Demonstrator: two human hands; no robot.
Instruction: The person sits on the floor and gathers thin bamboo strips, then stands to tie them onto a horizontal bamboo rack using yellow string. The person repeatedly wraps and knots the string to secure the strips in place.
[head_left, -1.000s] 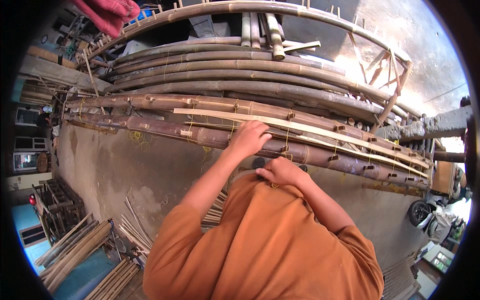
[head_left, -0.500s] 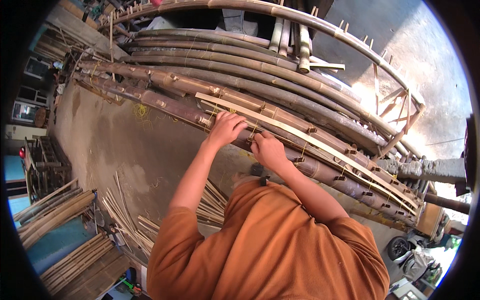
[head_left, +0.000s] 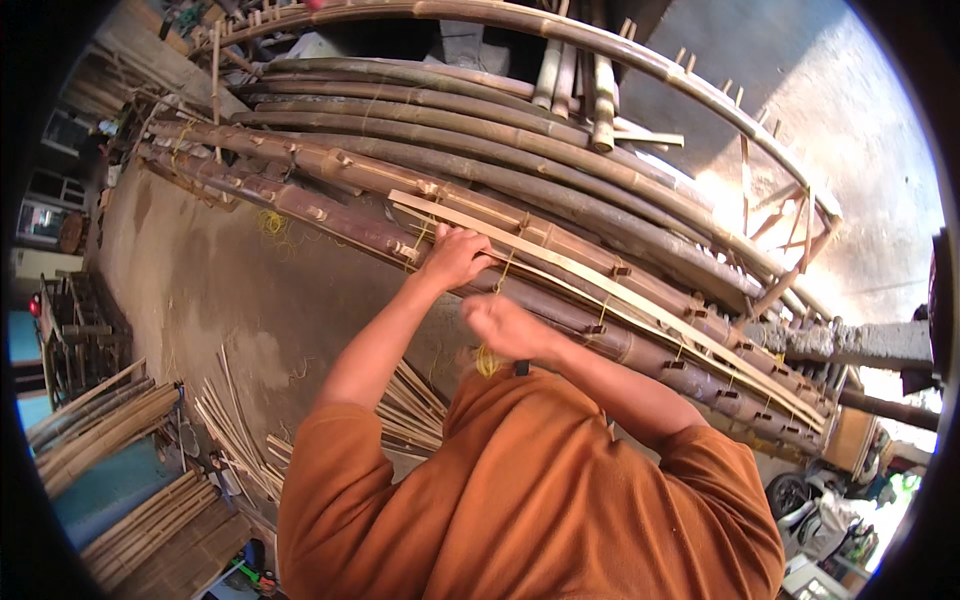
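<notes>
My left hand (head_left: 457, 258) lies over the near bamboo pole (head_left: 365, 230), its fingers curled on thin bamboo strips (head_left: 545, 245) between two pegged poles. The fingertips are partly hidden. Closer to my body, my right hand (head_left: 505, 326) is closed and slightly smeared by motion. Yellow string (head_left: 486, 362) hangs in a bundle under it, and a strand (head_left: 504, 272) runs up to the strips. Several similar yellow ties circle the strips farther right. The far pegged bamboo pole (head_left: 370, 175) lies parallel behind them.
Long bamboo poles (head_left: 480, 150) are stacked behind the work. A curved pegged bamboo rail (head_left: 660, 65) arches at the back. Loose yellow string (head_left: 272, 222) lies on the floor at left. Thin bamboo sticks (head_left: 235, 430) lie low left; a wheel (head_left: 790, 493) shows at lower right.
My right hand has drawn away from the near pole, down and left toward my body, with the string. My left hand stays nearly in place on the strips.
</notes>
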